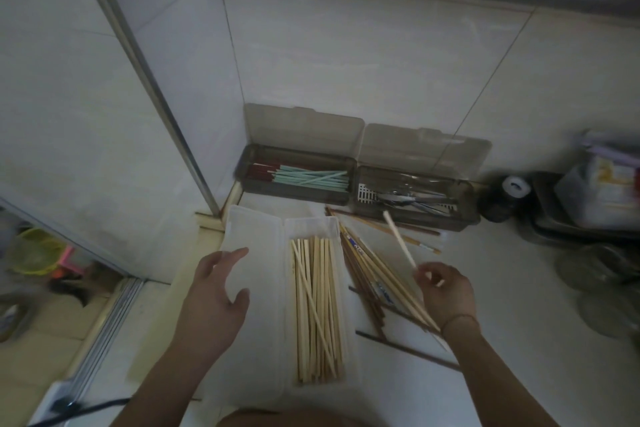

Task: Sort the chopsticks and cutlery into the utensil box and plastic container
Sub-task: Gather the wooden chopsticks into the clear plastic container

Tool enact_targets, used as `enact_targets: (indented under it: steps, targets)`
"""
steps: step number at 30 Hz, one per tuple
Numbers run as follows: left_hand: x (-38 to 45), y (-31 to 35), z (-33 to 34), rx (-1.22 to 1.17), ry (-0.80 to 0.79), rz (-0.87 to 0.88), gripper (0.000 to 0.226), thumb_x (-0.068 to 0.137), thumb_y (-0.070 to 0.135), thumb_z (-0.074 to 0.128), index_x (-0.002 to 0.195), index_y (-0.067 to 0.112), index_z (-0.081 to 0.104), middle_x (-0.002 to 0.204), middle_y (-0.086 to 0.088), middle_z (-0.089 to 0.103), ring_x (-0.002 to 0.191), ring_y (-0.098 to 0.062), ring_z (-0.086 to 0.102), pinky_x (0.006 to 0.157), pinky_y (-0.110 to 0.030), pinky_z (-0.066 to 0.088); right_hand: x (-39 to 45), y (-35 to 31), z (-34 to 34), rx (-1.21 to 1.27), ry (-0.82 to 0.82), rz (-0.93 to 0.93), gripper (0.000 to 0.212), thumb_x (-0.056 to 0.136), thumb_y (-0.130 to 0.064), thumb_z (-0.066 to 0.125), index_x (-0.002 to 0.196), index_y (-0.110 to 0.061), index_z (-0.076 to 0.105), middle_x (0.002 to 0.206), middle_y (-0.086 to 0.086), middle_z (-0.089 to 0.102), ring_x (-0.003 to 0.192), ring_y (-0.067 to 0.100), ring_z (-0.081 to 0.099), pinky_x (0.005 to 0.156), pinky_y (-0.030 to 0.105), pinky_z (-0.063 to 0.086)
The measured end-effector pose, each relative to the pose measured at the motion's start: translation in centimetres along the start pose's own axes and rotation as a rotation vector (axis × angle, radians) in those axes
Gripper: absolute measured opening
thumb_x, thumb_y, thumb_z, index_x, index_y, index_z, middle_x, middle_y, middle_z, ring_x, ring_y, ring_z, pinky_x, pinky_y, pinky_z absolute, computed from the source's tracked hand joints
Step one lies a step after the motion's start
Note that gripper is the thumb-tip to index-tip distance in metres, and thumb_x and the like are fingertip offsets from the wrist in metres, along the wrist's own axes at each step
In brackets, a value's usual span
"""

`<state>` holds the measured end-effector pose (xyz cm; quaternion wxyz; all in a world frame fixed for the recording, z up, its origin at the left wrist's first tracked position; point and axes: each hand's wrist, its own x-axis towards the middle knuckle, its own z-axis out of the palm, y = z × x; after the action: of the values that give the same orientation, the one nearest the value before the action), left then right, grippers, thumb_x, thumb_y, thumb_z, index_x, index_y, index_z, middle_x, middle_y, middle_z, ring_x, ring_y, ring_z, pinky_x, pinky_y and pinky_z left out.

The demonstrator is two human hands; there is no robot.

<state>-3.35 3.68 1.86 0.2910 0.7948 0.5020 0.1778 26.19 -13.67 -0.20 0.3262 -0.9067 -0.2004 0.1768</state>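
We pinch one pale chopstick (400, 240) in the fingertips of our right hand (445, 291); its lower end sits between thumb and fingers and its shaft slants up and left, its tip over the front wall of the cutlery box (415, 198). Our left hand (214, 295) hovers released, fingers spread, over the lid (249, 236) left of the container (313, 308). The container holds a bundle of plain, light wooden chopsticks lying lengthwise. Just right of the container lies a loose pile (374, 281) of tan and dark brown sticks; some carry blue printed marks, too blurred to read. Beyond the container, the chopstick box (298, 177) holds mint-green and dark red sticks, and the cutlery box beside it holds metal cutlery.
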Motion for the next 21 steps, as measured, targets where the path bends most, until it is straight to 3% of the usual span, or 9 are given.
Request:
enact_targets:
  steps: [3, 6, 10, 12, 15, 18, 21]
  targets:
    - [-0.1, 0.1, 0.0, 0.009, 0.000, 0.001, 0.063, 0.082, 0.009, 0.071, 0.137, 0.029, 0.050, 0.134, -0.004, 0.045, 0.066, -0.018, 0.052, 0.075, -0.027, 0.050, -1.4, -3.9, -1.1, 0.307, 0.070, -0.088, 0.014, 0.087, -0.021, 0.067, 0.076, -0.030, 0.063, 0.060, 0.012, 0.058, 0.050, 0.020, 0.047, 0.047, 0.020, 0.038]
    - [-0.1, 0.3, -0.1, 0.019, 0.000, -0.009, 0.063, 0.082, 0.009, 0.071, 0.138, 0.029, 0.049, 0.135, -0.004, 0.045, 0.075, -0.029, 0.060, 0.080, -0.034, 0.054, -3.2, -7.5, -1.3, 0.639, -0.067, -0.147, 0.010, 0.092, -0.012, 0.059, 0.084, -0.016, 0.063, 0.054, 0.012, 0.057, 0.043, 0.016, 0.043, 0.042, 0.021, 0.038]
    - [-0.1, 0.1, -0.1, 0.006, -0.011, -0.004, 0.063, 0.082, 0.010, 0.071, 0.137, 0.031, 0.049, 0.135, -0.004, 0.044, 0.074, -0.028, 0.059, 0.080, -0.035, 0.054, -4.9, -10.0, -0.2, 1.041, -0.397, -0.080, 0.020, 0.098, -0.015, 0.043, 0.096, 0.000, 0.057, 0.092, 0.015, 0.072, 0.071, 0.025, 0.068, 0.052, 0.030, 0.051]
    - [-0.1, 0.0, -0.1, 0.003, -0.010, 0.004, 0.063, 0.082, 0.010, 0.071, 0.137, 0.031, 0.049, 0.135, -0.004, 0.044, 0.068, -0.021, 0.051, 0.078, -0.031, 0.052, -5.5, -10.1, 1.4, 0.949, -0.463, -0.086, 0.014, 0.094, -0.004, 0.051, 0.087, -0.010, 0.062, 0.091, 0.012, 0.070, 0.069, 0.027, 0.067, 0.048, 0.030, 0.050]
    - [-0.1, 0.3, -0.1, 0.003, -0.005, -0.009, 0.062, 0.082, 0.010, 0.071, 0.137, 0.030, 0.049, 0.137, -0.004, 0.043, 0.073, -0.023, 0.055, 0.080, -0.027, 0.050, -6.3, -9.1, 5.1, 0.504, -0.466, -0.127, 0.037, 0.089, 0.002, 0.057, 0.075, -0.031, 0.063, 0.089, 0.001, 0.064, 0.069, 0.020, 0.067, 0.054, 0.027, 0.053]
    - [-0.2, 0.9, 0.0, 0.003, -0.003, -0.041, 0.064, 0.083, 0.010, 0.070, 0.138, 0.033, 0.047, 0.138, -0.001, 0.040, 0.088, -0.028, 0.063, 0.081, -0.026, 0.049, -7.7, -8.7, 7.4, -0.048, -0.414, -0.377, 0.024, 0.092, -0.013, 0.053, 0.099, -0.034, 0.062, 0.100, -0.015, 0.058, 0.087, 0.002, 0.058, 0.071, 0.002, 0.040]
    - [-0.2, 0.8, 0.0, 0.005, -0.007, -0.024, 0.065, 0.083, 0.010, 0.069, 0.138, 0.035, 0.047, 0.136, 0.001, 0.041, 0.086, -0.028, 0.063, 0.079, -0.023, 0.047, -8.8, -8.8, 7.9, -0.115, -0.415, -0.448, 0.024, 0.095, -0.019, 0.046, 0.114, -0.027, 0.058, 0.109, -0.010, 0.058, 0.094, 0.002, 0.053, 0.073, -0.001, 0.033]
